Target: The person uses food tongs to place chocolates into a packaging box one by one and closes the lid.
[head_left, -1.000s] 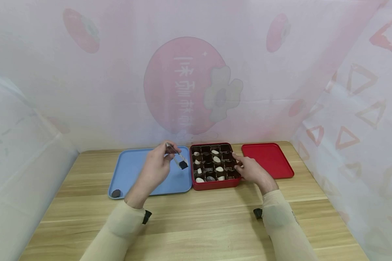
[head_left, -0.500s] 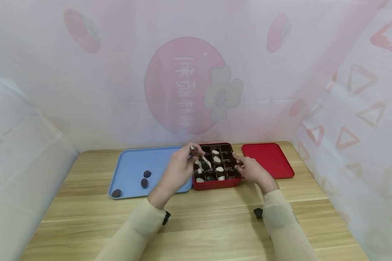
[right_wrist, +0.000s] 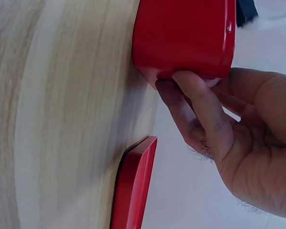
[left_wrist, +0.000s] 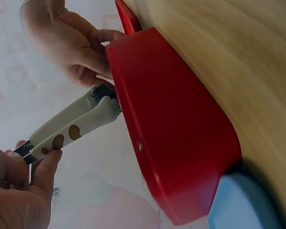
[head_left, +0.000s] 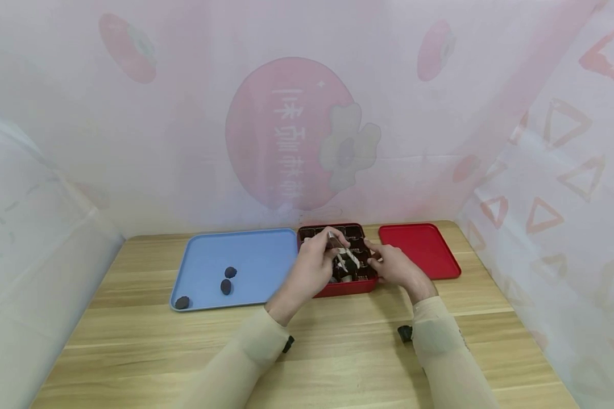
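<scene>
In the head view my left hand (head_left: 309, 272) pinches small tongs (head_left: 352, 258) above the red box (head_left: 345, 289). The left wrist view shows the tongs' white, brown-spotted arms; their paw-shaped tips hold a dark chocolate (left_wrist: 103, 91) at the box rim. Its lower part is hidden by the box wall. Brown dividers split the box into compartments, and pale and dark pieces lie in some; my left hand covers several compartments. My right hand (head_left: 396, 267) grips the box's right side, its bent fingers (right_wrist: 200, 98) against the outer wall in the right wrist view.
A blue tray (head_left: 199, 250) adjoins the box on the left, with two dark chocolates (head_left: 226, 286) near its middle and another dark chocolate (head_left: 182, 303) in its front left corner. The red lid (head_left: 422, 250) lies right of the box. Fabric walls enclose the wooden table (head_left: 348, 352).
My left hand has carried the tongs and dark chocolate rightward from over the blue tray to above the box's right half. My right hand has stayed at the box's side.
</scene>
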Demonstrator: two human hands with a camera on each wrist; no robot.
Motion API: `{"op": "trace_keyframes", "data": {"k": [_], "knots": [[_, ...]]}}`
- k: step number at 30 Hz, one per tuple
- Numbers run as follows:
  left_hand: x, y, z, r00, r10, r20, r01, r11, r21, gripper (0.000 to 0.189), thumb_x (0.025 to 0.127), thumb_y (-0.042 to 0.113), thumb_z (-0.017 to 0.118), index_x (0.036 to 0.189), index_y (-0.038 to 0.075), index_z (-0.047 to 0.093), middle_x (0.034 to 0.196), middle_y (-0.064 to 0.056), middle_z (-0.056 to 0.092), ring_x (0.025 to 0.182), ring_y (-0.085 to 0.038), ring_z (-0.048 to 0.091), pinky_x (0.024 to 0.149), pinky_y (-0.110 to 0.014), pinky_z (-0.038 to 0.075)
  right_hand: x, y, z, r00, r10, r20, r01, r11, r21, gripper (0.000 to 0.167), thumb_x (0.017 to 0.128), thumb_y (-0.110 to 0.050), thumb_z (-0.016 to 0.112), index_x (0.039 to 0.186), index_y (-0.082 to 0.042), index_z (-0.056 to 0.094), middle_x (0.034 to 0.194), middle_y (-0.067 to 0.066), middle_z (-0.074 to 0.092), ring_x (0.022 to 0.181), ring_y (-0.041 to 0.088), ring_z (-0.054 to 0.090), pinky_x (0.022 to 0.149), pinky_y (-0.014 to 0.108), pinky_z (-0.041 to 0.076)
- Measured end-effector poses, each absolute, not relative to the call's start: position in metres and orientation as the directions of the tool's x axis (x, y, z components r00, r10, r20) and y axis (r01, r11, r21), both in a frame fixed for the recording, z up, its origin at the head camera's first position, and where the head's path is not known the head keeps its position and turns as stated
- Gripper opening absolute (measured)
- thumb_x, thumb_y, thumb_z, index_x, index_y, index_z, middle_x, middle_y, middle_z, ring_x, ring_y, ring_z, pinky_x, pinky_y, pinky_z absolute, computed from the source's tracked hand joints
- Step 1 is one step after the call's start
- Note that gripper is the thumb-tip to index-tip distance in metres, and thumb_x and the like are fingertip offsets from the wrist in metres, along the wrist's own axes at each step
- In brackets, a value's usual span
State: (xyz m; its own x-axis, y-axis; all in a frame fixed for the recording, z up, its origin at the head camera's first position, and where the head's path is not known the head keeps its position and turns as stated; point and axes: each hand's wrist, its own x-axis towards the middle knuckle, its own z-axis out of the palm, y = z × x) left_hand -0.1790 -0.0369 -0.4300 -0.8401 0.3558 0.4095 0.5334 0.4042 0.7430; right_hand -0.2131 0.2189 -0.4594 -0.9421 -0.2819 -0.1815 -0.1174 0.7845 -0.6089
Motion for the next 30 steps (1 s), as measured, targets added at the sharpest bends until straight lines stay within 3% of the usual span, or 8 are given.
{"op": "trace_keyframes", "data": {"k": [9,16,21,30], "knots": [[-0.179,-0.019,-0.443,-0.839,0.372,0.398,0.524,0.352,0.775,0.02,0.118,-0.003,0.06,0.132,0.011,0.066,0.132,-0.009,0.078,0.124,-0.028,0.081,0.103,-0.037,0.072,-0.213,0.219,-0.459,-0.939,-0.288,-0.19,-0.108,0.768,-0.632,0.065,0.118,-0.003,0.064,0.179,-0.002,0.042,0.139,0.032,0.079,0.063,0.016,0.061,0.064,0.028,0.062],[-0.179,-0.023,-0.443,-0.863,0.336,0.377,0.483,0.328,0.812,0.021,0.119,-0.001,0.061,0.134,0.012,0.066,0.135,-0.008,0.08,0.129,-0.031,0.081,0.104,-0.044,0.071,-0.213,0.218,-0.46,-0.942,-0.284,-0.181,-0.11,0.767,-0.632,0.065,0.117,-0.002,0.063,0.179,-0.002,0.042,0.136,0.031,0.079,0.072,0.024,0.071,0.065,0.027,0.064],[-0.177,-0.036,-0.436,-0.857,0.343,0.385,0.498,0.357,0.79,0.024,0.118,-0.004,0.061,0.136,0.012,0.067,0.137,-0.008,0.079,0.123,-0.032,0.08,0.095,-0.038,0.068,-0.212,0.218,-0.459,-0.942,-0.287,-0.175,-0.121,0.775,-0.62,0.066,0.118,-0.006,0.066,0.179,-0.001,0.041,0.134,0.03,0.08,0.073,0.026,0.074,0.067,0.028,0.065],[-0.174,-0.077,-0.427,-0.869,0.311,0.385,0.487,0.403,0.774,0.024,0.118,-0.005,0.059,0.138,0.009,0.065,0.14,-0.011,0.077,0.124,-0.031,0.076,0.102,-0.045,0.07,-0.211,0.217,-0.461,-0.943,-0.278,-0.181,-0.109,0.775,-0.623,0.067,0.119,-0.007,0.066,0.181,-0.004,0.039,0.131,0.027,0.079,0.073,0.025,0.072,0.068,0.028,0.063]]}}
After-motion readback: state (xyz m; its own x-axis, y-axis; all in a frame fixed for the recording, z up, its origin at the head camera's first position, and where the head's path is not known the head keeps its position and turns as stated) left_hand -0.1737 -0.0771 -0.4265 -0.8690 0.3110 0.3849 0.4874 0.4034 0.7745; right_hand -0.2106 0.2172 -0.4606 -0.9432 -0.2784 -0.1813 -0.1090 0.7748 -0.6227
